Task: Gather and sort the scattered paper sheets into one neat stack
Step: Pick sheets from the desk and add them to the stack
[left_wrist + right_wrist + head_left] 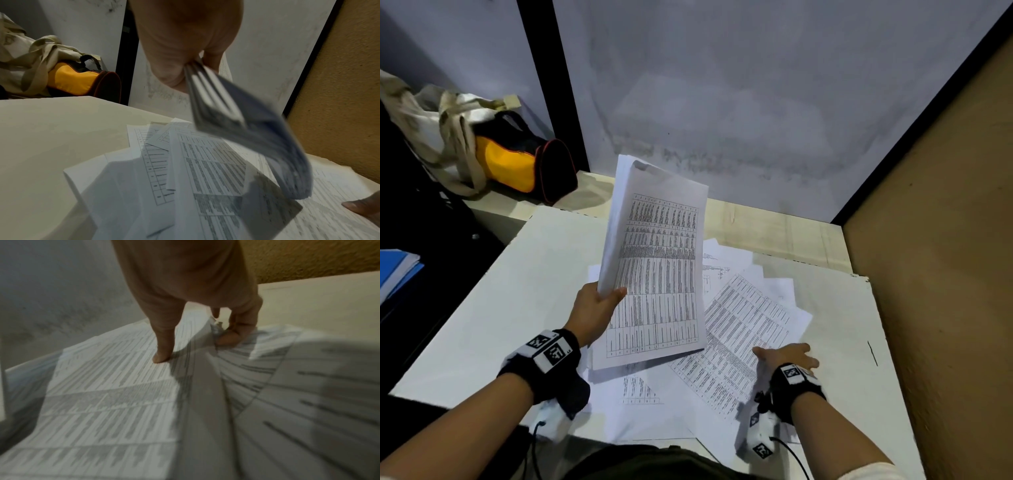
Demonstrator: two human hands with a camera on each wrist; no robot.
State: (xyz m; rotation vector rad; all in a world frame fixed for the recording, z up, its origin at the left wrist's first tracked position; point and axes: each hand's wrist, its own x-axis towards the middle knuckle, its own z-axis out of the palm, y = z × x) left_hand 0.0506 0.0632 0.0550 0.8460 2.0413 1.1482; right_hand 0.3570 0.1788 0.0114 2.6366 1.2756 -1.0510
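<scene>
A white surface [524,291] fills the lower part of the head view, set into a corner of the room: a pale grey wall [739,102] rises behind it and a tan, rough-textured panel [945,274] closes it off beside the right hand. A strip of light wood [774,226] shows between the white surface and the wall.

The scattered paper sheets [746,329], printed with dense tables, lie fanned and overlapping near the middle of the surface, some reaching its near edge. Above them the left hand [594,313] holds up a gathered bundle of sheets [657,274], thumb on the printed face and fingers behind, pinching its edge; the left wrist view shows the sheets [242,138] clamped between thumb and fingers, drooping and blurred. The right hand [787,358] rests on the scattered sheets close to the tan panel; in the right wrist view its thumb [162,352] presses down on one sheet while the fingers [238,331] curl at a lifted paper edge.

Beyond the far corner of the surface, against the wall, sit a yellow-and-black bag [524,161] and a beige cloth tote [438,126]. Blue folders [397,270] lie off the surface's edge beside the left arm.
</scene>
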